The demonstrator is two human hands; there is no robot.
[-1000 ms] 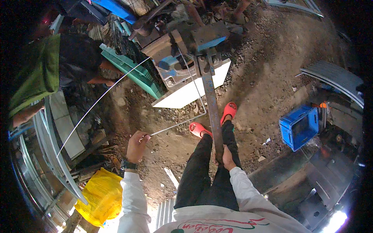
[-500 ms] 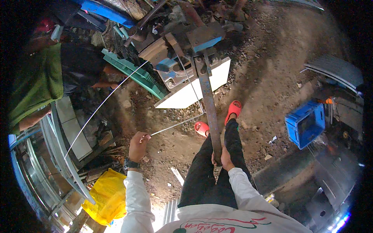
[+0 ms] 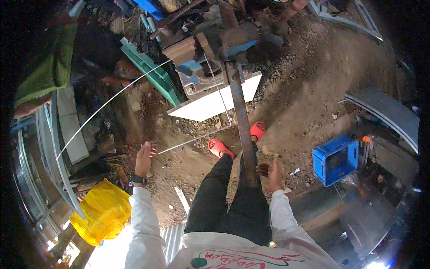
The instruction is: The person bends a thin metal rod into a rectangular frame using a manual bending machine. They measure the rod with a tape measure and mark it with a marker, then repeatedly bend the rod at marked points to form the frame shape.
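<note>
A thin metal rod [image 3: 197,139] is bent at a corner; one leg runs up into a bench vise-like tool with blue parts [image 3: 192,69], the other ends beside my left hand [image 3: 144,159]. That hand has its fingers stretched out at the rod's tip; whether they touch it is hard to tell. From the tool's left side a long, curved length of rod sweeps down to the left. A flat, rusty metal bar [image 3: 240,116] extends from the tool toward me. My right hand [image 3: 271,174] is beside the bar's near end, fingers apart, holding nothing.
A white board [image 3: 210,107] and a green plastic piece [image 3: 154,76] lie by the tool. At right is a blue crate [image 3: 335,160]; a yellow bag [image 3: 101,210] sits at lower left. Metal frames and a person in a green garment [image 3: 47,69] are at left.
My right hand has let go of the bar and moved off to its right. The left hand's fingers have loosened from the rod's end. My view has shifted slightly.
</note>
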